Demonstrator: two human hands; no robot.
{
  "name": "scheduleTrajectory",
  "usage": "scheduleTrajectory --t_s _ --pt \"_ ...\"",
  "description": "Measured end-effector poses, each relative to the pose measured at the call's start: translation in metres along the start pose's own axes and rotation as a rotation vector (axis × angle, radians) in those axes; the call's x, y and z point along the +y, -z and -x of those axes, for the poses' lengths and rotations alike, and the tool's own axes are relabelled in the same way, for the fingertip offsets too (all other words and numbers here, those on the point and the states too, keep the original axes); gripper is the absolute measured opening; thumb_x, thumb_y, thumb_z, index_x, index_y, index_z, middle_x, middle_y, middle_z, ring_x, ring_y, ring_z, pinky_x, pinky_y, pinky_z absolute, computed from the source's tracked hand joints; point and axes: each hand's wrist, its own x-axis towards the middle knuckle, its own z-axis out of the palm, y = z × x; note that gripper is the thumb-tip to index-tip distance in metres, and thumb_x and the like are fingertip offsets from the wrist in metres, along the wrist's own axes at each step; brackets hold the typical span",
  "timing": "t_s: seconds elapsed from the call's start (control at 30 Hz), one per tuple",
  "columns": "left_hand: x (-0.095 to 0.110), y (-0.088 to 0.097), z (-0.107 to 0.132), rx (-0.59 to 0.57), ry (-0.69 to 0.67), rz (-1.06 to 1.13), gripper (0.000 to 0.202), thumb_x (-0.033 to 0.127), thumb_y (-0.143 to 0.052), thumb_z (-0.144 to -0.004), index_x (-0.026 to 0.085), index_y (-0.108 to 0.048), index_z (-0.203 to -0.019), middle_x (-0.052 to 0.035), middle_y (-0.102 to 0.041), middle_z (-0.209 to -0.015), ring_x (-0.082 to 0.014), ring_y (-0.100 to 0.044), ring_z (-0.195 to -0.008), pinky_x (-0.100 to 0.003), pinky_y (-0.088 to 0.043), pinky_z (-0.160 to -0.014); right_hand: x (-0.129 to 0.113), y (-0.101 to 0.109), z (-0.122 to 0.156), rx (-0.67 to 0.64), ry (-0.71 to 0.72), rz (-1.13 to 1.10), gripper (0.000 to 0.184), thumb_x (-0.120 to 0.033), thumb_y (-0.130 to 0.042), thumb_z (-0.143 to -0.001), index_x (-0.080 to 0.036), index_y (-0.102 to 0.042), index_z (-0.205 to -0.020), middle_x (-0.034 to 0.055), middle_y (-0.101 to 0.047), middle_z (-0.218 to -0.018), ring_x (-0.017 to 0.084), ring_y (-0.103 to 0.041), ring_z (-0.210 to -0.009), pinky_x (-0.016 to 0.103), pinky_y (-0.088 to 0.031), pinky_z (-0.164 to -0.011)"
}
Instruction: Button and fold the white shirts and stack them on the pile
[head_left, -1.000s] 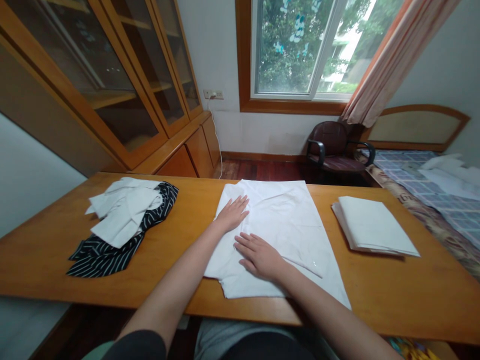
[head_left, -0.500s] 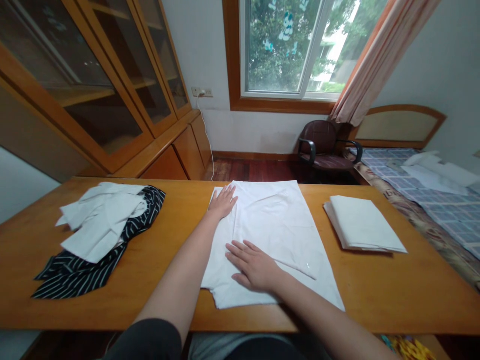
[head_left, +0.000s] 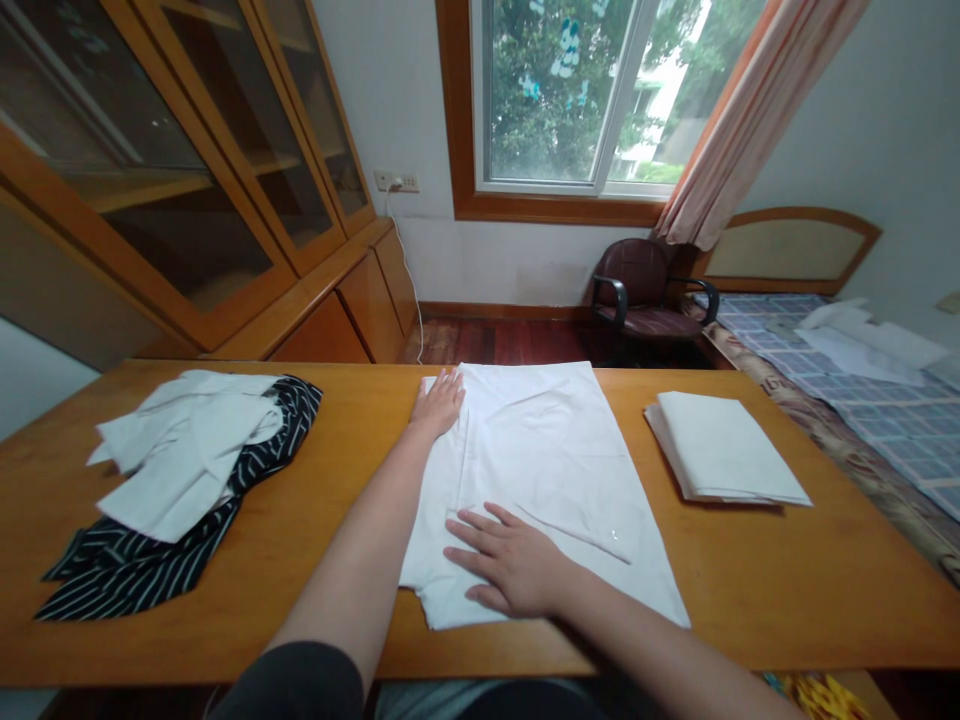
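Note:
A white garment (head_left: pixel 555 470) lies spread flat in the middle of the wooden table (head_left: pixel 787 590). My left hand (head_left: pixel 437 403) rests open and flat on its far left corner, fingers stretched out. My right hand (head_left: pixel 510 562) lies open, palm down, on the near left part of the same cloth, fingers pointing left. Neither hand grips anything.
A heap of white cloth (head_left: pixel 180 450) on a black striped garment (head_left: pixel 142 560) sits at the table's left. A folded white stack (head_left: pixel 720 450) lies at the right. Beyond stand a glass-door cabinet (head_left: pixel 187 170), a dark armchair (head_left: pixel 645 295), a window and a bed (head_left: pixel 877 390).
My left hand has slid along the cloth toward its far left corner. My right hand has drawn nearer to the table's front edge. The view has shifted slightly.

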Motion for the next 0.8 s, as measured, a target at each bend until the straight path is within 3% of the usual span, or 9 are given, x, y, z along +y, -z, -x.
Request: scheduleTrajectory --t_s 0.1,0.23,0.4,0.57,0.67,0.8 --pt "-0.002 0.000 0.002 0.081 0.003 0.034 0.057 0.036 -0.026 -0.104 0.017 -0.031 -0.157 -0.0093 -0.023 -0.167 -0.0263 -0.016 -0.155 -0.056 -0.006 -0.126 -0.001 0.000 0.000 0.007 -0.006 -0.027 0.052 -0.046 -0.044 -0.104 -0.023 -0.045 -0.150 0.0070 -0.037 -0.161 0.021 -0.027 -0.152 0.045 -0.015 -0.127" --pt "-0.014 0.001 0.012 0.305 0.027 0.168 0.051 0.026 -0.039 -0.099 0.015 -0.046 -0.148 -0.0142 -0.039 -0.159 -0.0276 -0.032 -0.150 -0.049 -0.022 -0.125 -0.002 0.001 0.003 0.065 -0.022 -0.087 0.042 -0.035 -0.050 -0.102 -0.022 -0.056 -0.141 0.0078 -0.054 -0.150 0.019 -0.042 -0.144 0.041 -0.028 -0.123" --pt "-0.044 0.010 0.053 0.456 0.064 0.232 0.049 0.022 -0.051 -0.091 0.017 -0.053 -0.140 -0.0149 -0.053 -0.146 -0.0307 -0.040 -0.144 -0.050 -0.032 -0.121 0.008 0.024 0.028 0.236 -0.081 -0.119 0.035 -0.021 -0.051 -0.099 -0.022 -0.064 -0.131 0.0084 -0.067 -0.134 0.019 -0.062 -0.125 0.038 -0.047 -0.112" --pt "-0.062 0.018 0.113 0.446 0.255 0.159 0.056 0.029 -0.057 -0.086 0.011 -0.053 -0.139 -0.0204 -0.057 -0.133 -0.0351 -0.051 -0.131 -0.053 -0.036 -0.116 0.055 0.053 0.073 0.340 -0.353 0.024 0.041 -0.021 -0.048 -0.099 -0.026 -0.060 -0.138 0.0099 -0.062 -0.140 0.024 -0.061 -0.125 0.043 -0.053 -0.106" --pt "-0.059 0.022 0.145 0.326 0.348 0.275 0.065 0.034 -0.060 -0.082 0.009 -0.049 -0.141 -0.0178 -0.061 -0.120 -0.0302 -0.064 -0.108 -0.048 -0.047 -0.105 0.084 0.057 0.096 0.364 -0.521 0.095 0.039 -0.026 -0.050 -0.099 -0.025 -0.063 -0.135 0.0111 -0.061 -0.141 0.028 -0.061 -0.125 0.049 -0.052 -0.106" --pt "-0.047 0.035 0.175 0.153 0.445 0.532 0.084 0.044 -0.067 -0.078 0.012 -0.037 -0.150 -0.0108 -0.064 -0.111 -0.0227 -0.069 -0.087 -0.039 -0.055 -0.088 0.100 0.048 0.108 0.388 -0.562 0.112 0.034 -0.028 -0.050 -0.099 -0.023 -0.067 -0.128 0.0110 -0.063 -0.137 0.029 -0.057 -0.128 0.054 -0.048 -0.109"
